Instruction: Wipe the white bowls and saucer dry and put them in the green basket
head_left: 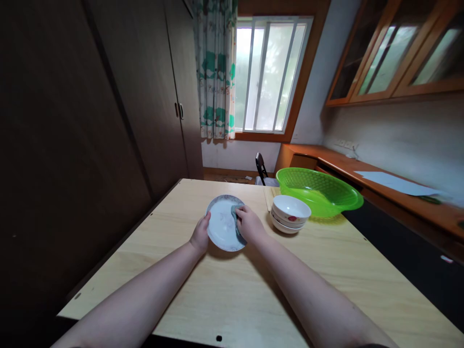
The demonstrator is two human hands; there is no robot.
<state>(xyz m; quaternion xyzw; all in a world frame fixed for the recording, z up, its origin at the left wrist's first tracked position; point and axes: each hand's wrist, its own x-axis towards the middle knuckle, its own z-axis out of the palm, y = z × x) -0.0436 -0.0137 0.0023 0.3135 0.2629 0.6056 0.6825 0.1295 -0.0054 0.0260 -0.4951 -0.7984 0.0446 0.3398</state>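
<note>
A white plate (221,224) with a patterned rim is held tilted above the wooden table. My left hand (200,234) grips its left edge, the thumb lying over the rim and the other fingers hidden beneath. In my right hand (249,225) is a bunched grey-green cloth (235,217), pressed against the right side of the plate's face. Just right of that hand stands a stack of white bowls (291,209), the upper one showing a red flower.
Behind the bowls sits a large green plastic basket (315,188) near the table's right edge. Chopsticks (268,198) lie beside the bowls. The light wooden table (217,295) spreads beneath my arms. A folding chair (261,166) is beyond the far edge, and a dark wardrobe (137,96) rises on the left.
</note>
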